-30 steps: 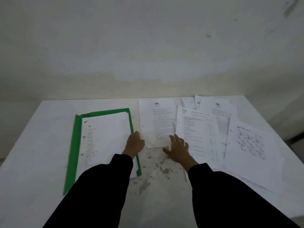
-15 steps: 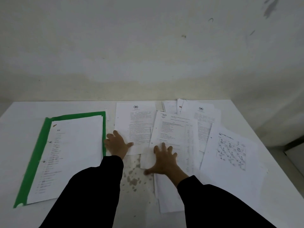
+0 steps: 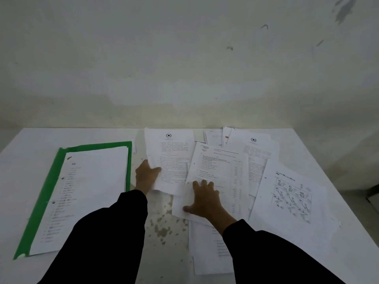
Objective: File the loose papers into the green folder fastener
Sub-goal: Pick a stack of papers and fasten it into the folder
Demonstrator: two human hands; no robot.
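Folder (image 3: 51,181) lies left on the tabletop (image 3: 328,156), holding a stack (image 3: 92,191). Left grip (image 3: 146,176), flat a moment ago, now pinches a paper (image 3: 170,156); right grip (image 3: 207,201) presses spread on papers (image 3: 235,171) beside it

Dim flat light, soft focus, wide-angle warp
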